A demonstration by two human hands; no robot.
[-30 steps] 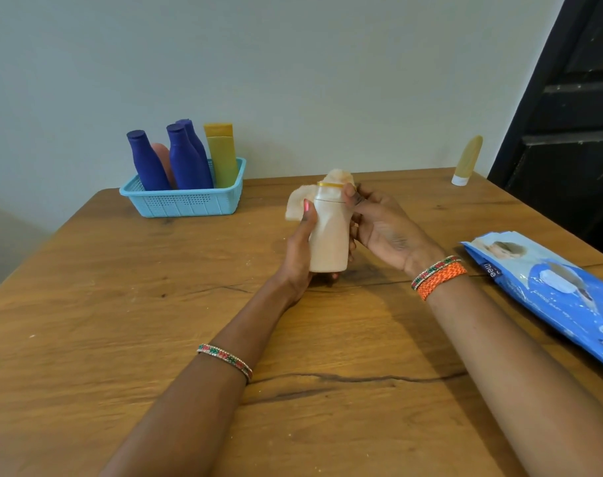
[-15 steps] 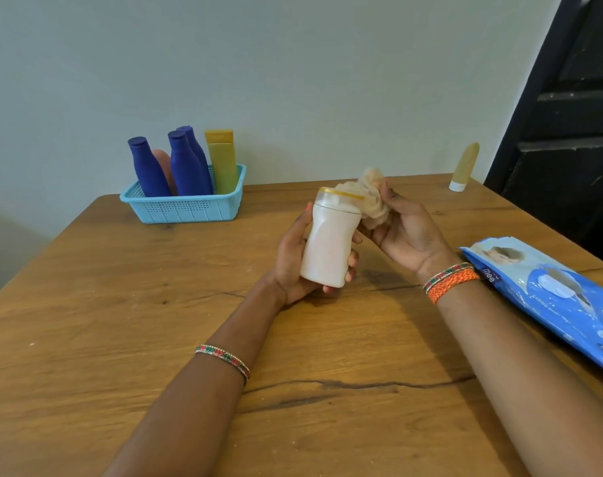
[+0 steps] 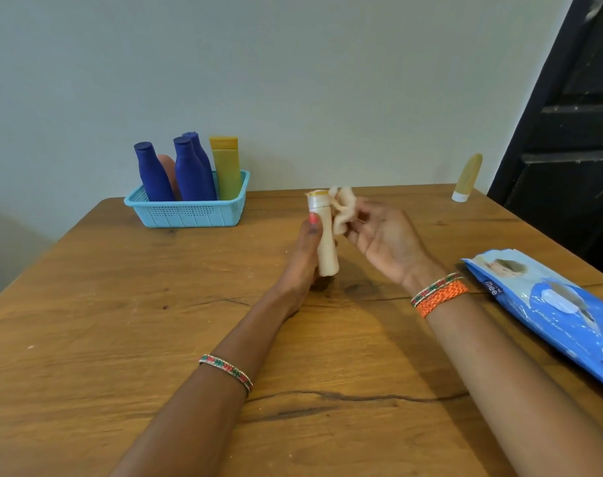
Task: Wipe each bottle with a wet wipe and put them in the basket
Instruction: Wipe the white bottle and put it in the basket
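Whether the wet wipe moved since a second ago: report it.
Yes. The wet wipe, held by the right hand, shifted right, away from the basket, off the bottle cap.

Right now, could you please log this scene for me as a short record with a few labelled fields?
left hand: grips the pale bottle upright above the table
right hand: pinches a crumpled wet wipe beside the bottle's top
basket: light blue, far left; holds three dark blue bottles, a pink bottle and a yellow-green tube
still outside the basket: yellow tube standing on its white cap, far right
wipes pack: blue, lying at the right edge
table: wooden, cracked grain
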